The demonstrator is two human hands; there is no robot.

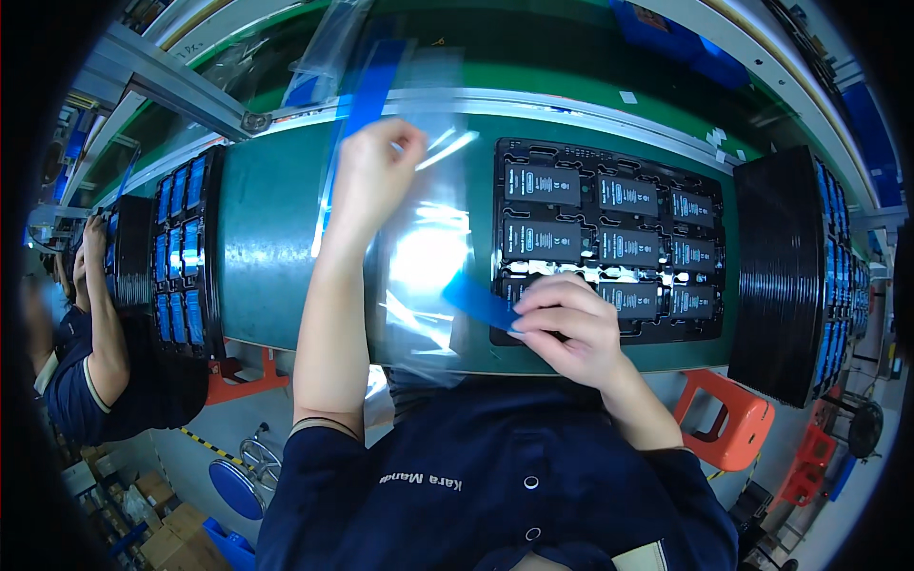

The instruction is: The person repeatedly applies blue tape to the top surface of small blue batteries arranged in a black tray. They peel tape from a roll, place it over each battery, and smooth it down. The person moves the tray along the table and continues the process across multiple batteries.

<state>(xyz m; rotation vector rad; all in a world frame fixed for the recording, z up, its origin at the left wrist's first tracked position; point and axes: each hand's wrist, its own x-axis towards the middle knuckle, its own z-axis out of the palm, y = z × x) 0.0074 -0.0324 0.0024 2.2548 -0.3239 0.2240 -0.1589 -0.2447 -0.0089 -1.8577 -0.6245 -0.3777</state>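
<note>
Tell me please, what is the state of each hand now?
Left hand: fingers curled, near the clear film; whether it grips anything cannot be told.
Right hand: closed, holding the blue strip by its end.

Before you a flat dark-green workbench (271,285), beyond it a silver metal frame (171,81), at your right an orange plastic stool (731,433), at your left a round blue-seated stool (234,489), pale grey floor (238,417), brown cardboard boxes (181,541).

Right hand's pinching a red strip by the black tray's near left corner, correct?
Not quite: the head view shows the strip is blue, not red. The right hand does pinch it by the near left corner of the black tray.
</note>
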